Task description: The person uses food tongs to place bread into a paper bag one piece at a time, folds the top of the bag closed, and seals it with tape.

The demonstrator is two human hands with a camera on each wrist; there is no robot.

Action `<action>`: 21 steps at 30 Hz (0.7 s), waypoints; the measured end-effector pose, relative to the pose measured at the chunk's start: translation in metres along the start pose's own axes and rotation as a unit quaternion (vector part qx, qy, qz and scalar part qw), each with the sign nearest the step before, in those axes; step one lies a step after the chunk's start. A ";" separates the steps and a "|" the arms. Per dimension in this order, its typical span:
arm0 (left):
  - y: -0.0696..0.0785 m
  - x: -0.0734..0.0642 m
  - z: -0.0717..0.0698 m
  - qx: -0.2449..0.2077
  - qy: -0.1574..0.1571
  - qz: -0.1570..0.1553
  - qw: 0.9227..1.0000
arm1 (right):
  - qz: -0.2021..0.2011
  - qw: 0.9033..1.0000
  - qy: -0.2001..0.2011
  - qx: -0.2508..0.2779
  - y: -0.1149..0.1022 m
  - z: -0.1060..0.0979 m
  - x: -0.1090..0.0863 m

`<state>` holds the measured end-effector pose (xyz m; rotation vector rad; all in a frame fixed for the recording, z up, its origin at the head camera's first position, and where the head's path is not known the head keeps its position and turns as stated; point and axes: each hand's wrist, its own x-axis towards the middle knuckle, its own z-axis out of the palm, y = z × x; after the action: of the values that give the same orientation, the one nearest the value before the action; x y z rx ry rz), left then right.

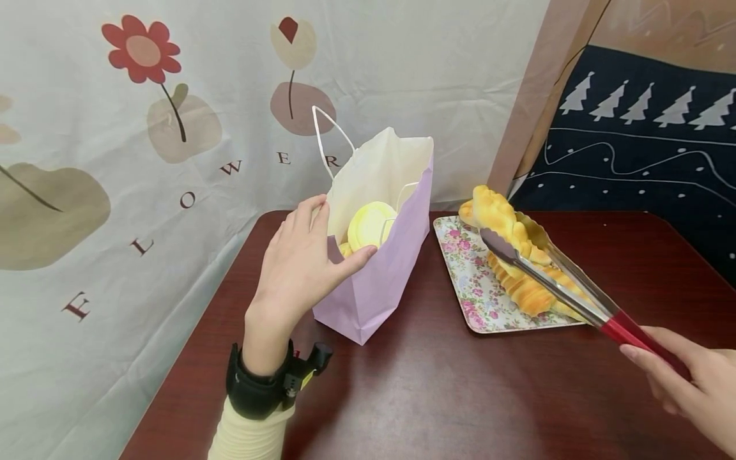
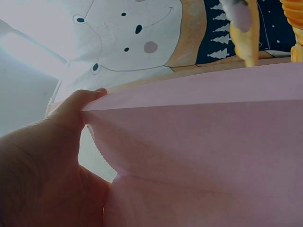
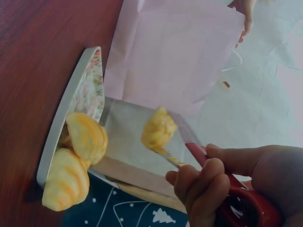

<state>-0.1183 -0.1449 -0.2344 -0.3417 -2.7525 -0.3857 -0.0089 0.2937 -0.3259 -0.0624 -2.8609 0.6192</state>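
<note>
My left hand (image 1: 298, 265) holds the mouth of a lilac paper bag (image 1: 379, 275), its fingers at the left rim and its thumb over the near edge. Inside the bag show a round pale-yellow item (image 1: 370, 225) and a bit of something golden. With my right hand (image 1: 687, 377) I grip red-handled tongs (image 1: 623, 326). Between the tong tips is a braided bread roll (image 3: 159, 130), raised above the tray in the right wrist view. More bread (image 1: 526, 287) lies on the flower-patterned tray (image 1: 471, 291), to the right of the bag.
The bag and tray stand on a dark red-brown table (image 1: 431, 396). Behind it hangs a pale cloth (image 1: 460, 76) with printed flowers, and at the right a navy cloth (image 1: 644, 153) with white trees. A white string handle (image 1: 317, 137) rises from the bag's rim.
</note>
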 end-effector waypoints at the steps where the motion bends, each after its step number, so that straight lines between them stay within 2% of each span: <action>1: 0.000 0.000 0.000 0.000 -0.001 -0.001 1.000 | -0.003 1.000 0.005 0.010 -0.002 0.000 0.001; 8: 0.000 0.000 -0.001 0.000 -0.007 -0.003 1.000 | -0.008 0.999 0.015 0.040 -0.015 -0.005 0.008; 11: 0.001 0.000 0.000 -0.001 -0.008 -0.004 1.000 | -0.020 0.996 0.019 0.083 -0.019 -0.006 0.010; 14: 0.001 0.000 0.000 -0.002 -0.009 -0.004 1.000 | -0.036 0.988 0.007 0.153 -0.019 -0.005 0.012; 16: 0.001 0.000 0.000 -0.003 -0.009 -0.005 1.000 | -0.036 0.980 -0.028 0.193 -0.018 -0.005 0.013; 19: 0.001 0.000 0.000 -0.003 -0.006 -0.003 1.000 | -0.025 0.961 -0.113 0.250 -0.016 -0.005 0.017; 21: 0.001 0.000 0.000 -0.003 -0.003 -0.002 1.000 | -0.019 0.937 -0.189 0.293 -0.013 -0.006 0.022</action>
<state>-0.1180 -0.1442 -0.2347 -0.3401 -2.7594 -0.3959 -0.0288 0.2865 -0.3108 0.2285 -2.8662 1.5946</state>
